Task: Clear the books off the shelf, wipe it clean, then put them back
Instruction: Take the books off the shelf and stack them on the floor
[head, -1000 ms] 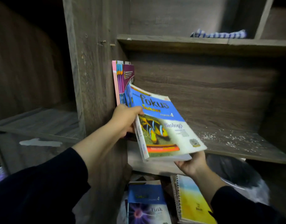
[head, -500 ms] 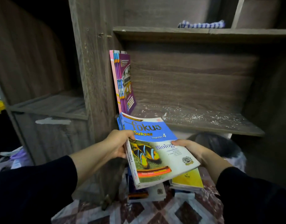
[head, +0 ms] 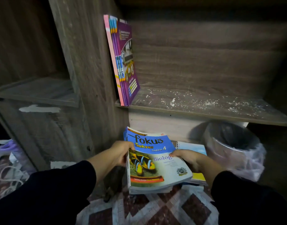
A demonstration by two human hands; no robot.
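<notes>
A blue and white Biology book (head: 157, 161) with a clownfish cover lies low over the floor, on top of other books. My left hand (head: 121, 153) grips its spine edge and my right hand (head: 186, 158) holds its right edge, thumb on the cover. A spiral notebook (head: 193, 146) lies under it on the right. Several thin purple and pink books (head: 123, 62) still stand upright at the left end of the wooden shelf (head: 204, 109), whose board is speckled with white dust.
A bin lined with a clear plastic bag (head: 233, 148) stands under the shelf on the right. A patterned mat (head: 155, 208) covers the floor. The wooden upright (head: 84, 78) divides off a lower left shelf (head: 35, 93). Cables and clutter (head: 8, 168) lie at far left.
Both hands have carried the Biology book down from shelf height to the pile on the floor. The view has tilted downward, so the upper shelf with the striped cloth is out of sight.
</notes>
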